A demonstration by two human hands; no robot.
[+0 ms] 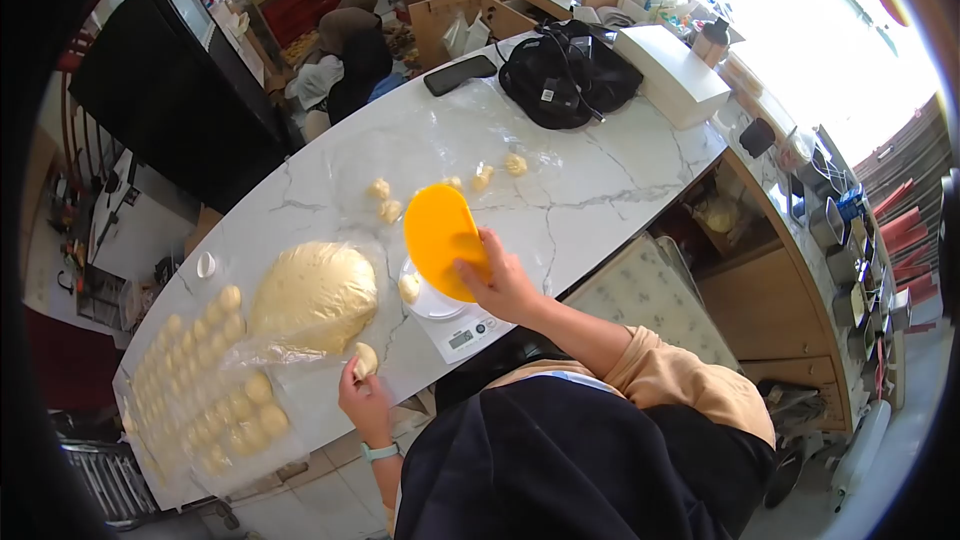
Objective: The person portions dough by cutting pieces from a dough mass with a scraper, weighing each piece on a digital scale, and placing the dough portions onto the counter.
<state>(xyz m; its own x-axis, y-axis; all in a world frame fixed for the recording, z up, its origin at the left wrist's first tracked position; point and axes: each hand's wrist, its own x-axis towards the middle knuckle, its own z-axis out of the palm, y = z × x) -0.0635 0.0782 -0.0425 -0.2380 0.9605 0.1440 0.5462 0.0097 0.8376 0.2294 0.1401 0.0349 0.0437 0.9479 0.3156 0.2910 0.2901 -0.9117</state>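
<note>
My right hand (pixel 503 285) grips a yellow dough scraper (pixel 440 238), held above a white digital kitchen scale (pixel 462 336). A small piece of dough (pixel 409 287) shows at the left edge of the scale. My left hand (pixel 362 400) holds another piece of dough (pixel 366 360) between its fingers, beside the counter's front edge. Just beyond that hand lies a large mass of dough (pixel 318 292) under clear plastic. Rows of dough balls (pixel 240 422) sit under plastic film at the left. Several small dough lumps (pixel 389 210) rest behind the scraper.
The marble-patterned counter (pixel 580 225) carries a phone (pixel 460 75), a black bag (pixel 565 75) and a white box (pixel 672 75) at its far end. A small white cap-like object (pixel 206 265) is on the left. Another person (pixel 355 45) is low down beyond the counter.
</note>
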